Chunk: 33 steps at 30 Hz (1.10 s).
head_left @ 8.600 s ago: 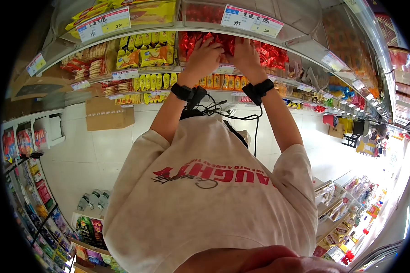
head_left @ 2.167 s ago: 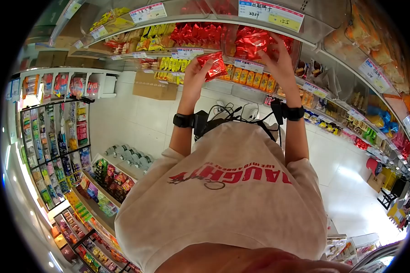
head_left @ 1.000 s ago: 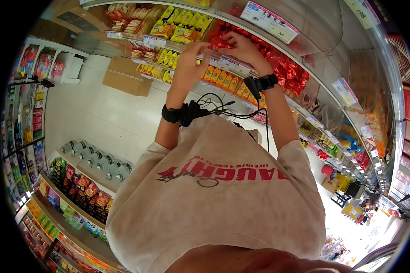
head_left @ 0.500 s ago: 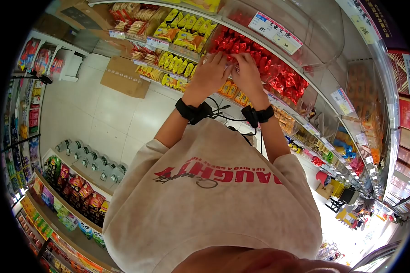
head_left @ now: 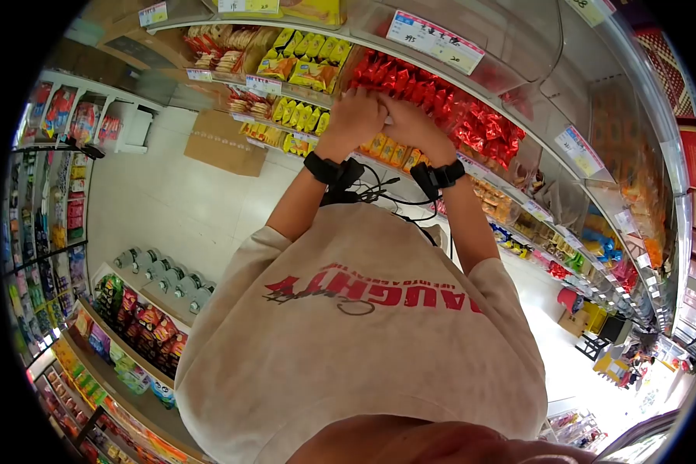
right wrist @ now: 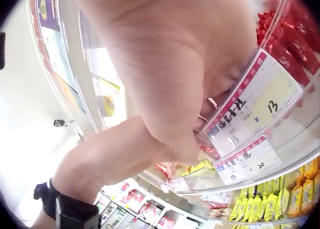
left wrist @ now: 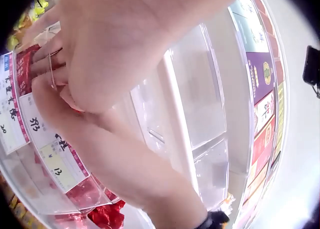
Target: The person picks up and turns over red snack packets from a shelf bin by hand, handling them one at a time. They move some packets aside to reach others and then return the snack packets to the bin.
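Both hands meet at the front wall of a clear bin of red foil packets [head_left: 410, 81]. My left hand [head_left: 354, 124] reaches over the wall; in the left wrist view its bent fingers [left wrist: 50, 59] show through clear plastic beside a red packet [left wrist: 24, 71]. Against it lies my right hand [head_left: 416, 131], whose fingertips are largely hidden behind the left palm and a price card [right wrist: 255, 101]. That card, marked 13, overlaps a second price card [right wrist: 248, 160], marked 20, on the bin front. I cannot tell what the fingers hold.
Yellow packets [head_left: 313, 73] fill the bin to the left, with orange packets [head_left: 390, 149] on the shelf below. A cardboard box [head_left: 223, 143] stands on the floor. Several large bottles [head_left: 162, 274] line a low shelf behind. Black cables [head_left: 375, 185] hang between the wrist bands.
Earlier the left hand held a red packet out over the aisle and the right touched packets in the bin. Since then both hands came together at the bin front, the right now closer against the left.
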Each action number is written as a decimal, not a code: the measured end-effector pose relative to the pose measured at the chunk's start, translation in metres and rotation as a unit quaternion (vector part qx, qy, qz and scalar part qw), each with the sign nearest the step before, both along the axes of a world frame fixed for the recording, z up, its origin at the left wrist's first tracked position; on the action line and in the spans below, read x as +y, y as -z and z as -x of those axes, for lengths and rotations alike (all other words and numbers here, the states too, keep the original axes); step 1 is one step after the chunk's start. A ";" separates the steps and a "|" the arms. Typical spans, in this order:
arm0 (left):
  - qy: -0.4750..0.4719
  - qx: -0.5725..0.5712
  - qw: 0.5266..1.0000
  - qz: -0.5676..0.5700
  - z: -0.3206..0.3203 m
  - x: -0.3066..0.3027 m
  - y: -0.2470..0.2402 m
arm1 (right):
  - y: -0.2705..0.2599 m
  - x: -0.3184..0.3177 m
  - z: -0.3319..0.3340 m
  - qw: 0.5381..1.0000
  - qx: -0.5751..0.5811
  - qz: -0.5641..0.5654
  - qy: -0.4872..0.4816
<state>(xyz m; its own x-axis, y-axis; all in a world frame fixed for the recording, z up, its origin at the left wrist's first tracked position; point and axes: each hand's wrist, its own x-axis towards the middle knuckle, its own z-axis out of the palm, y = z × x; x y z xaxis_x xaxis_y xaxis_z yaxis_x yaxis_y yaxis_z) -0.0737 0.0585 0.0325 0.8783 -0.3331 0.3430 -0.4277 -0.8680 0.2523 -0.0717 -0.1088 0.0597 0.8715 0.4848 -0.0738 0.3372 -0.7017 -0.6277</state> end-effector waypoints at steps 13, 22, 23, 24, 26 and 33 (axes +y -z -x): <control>0.042 0.017 0.993 0.113 0.003 -0.007 -0.005 | -0.011 -0.136 0.060 0.898 -0.152 -0.302 0.281; -0.029 0.050 0.998 -0.001 0.002 -0.036 0.019 | 0.060 -0.228 0.086 0.879 -0.116 -0.237 0.398; -0.038 0.034 0.998 -0.026 0.000 -0.038 0.032 | 0.060 -0.223 0.085 0.882 -0.091 -0.242 0.393; -0.046 0.017 0.997 -0.051 -0.002 -0.038 0.038 | 0.061 -0.221 0.083 0.886 -0.066 -0.248 0.387; -0.047 0.020 0.998 -0.041 -0.005 -0.039 0.038 | 0.076 -0.229 0.069 0.922 -0.016 -0.156 0.355; -0.050 0.063 0.996 -0.025 0.002 -0.043 0.012 | 0.066 -0.190 0.030 0.833 0.261 -0.279 0.400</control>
